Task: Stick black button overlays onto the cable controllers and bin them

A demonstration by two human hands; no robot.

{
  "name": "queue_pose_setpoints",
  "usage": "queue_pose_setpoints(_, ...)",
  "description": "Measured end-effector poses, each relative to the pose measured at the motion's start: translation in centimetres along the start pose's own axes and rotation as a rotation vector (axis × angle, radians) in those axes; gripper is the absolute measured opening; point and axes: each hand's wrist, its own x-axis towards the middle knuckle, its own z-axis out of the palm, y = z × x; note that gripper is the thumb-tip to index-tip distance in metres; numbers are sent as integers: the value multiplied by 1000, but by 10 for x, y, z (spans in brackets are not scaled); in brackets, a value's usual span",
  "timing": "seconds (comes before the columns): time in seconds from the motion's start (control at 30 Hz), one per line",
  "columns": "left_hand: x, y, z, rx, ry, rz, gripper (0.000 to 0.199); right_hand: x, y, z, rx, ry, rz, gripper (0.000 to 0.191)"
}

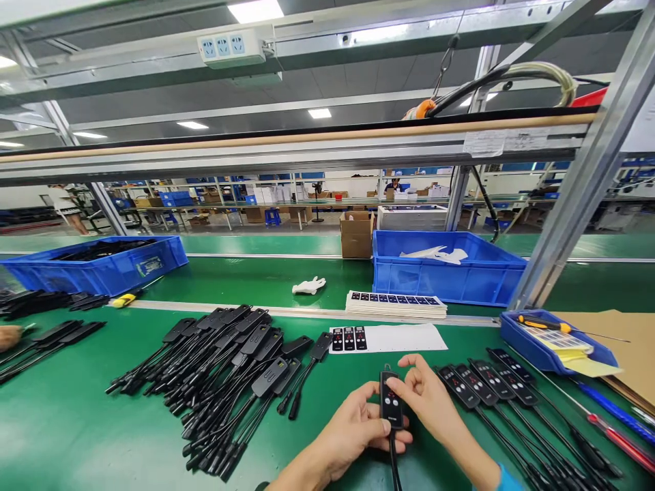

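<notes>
My left hand (358, 424) grips a black controller (391, 409) with a label, white buttons and a cable hanging down. My right hand (422, 395) touches the upper face of the same controller with its thumb, its other fingers curled beside it. Just behind lies a white label sheet (399, 338) with three black labels (348, 339) at its left end. A large pile of black controllers with cables (220, 368) spreads to the left. Several labelled controllers (481, 383) lie in a group to the right.
Blue bins stand at the back left (123, 264) and back right (445, 279). A label stack (396, 307), a white glove (309, 286) and a small blue tray (557, 341) with a screwdriver lie around. At the far left edge, another person's hand (9, 337) shows.
</notes>
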Motion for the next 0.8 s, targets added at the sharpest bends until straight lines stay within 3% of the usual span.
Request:
queue_pose_setpoints(0.17, 3, 6, -4, -102, 31, 49, 32, -13, -8, 18, 147, -250, 21, 57)
queue_pose_setpoints(0.27, 5, 6, -8, -111, 60, 62, 34, -20, -11, 24, 298, -381, 30, 80)
queue_pose_setpoints(0.33, 7, 5, -8, -73, 79, 63, 37, -20, -8, 24, 314, -364, 15, 79)
queue_pose_setpoints(0.5, 10, -5, -4, 71, 132, 113, 54, -15, -1, 19, 162, -199, -32, 48)
queue_pose_setpoints(0.67, 14, -15, -2, 132, 166, 147, 58, -16, -7, 20, -27, -227, -102, 45)
queue_pose_setpoints(0.8, 17, -17, -4, -8, 170, 123, 57, -18, -7, 22, -248, -160, -116, 51)
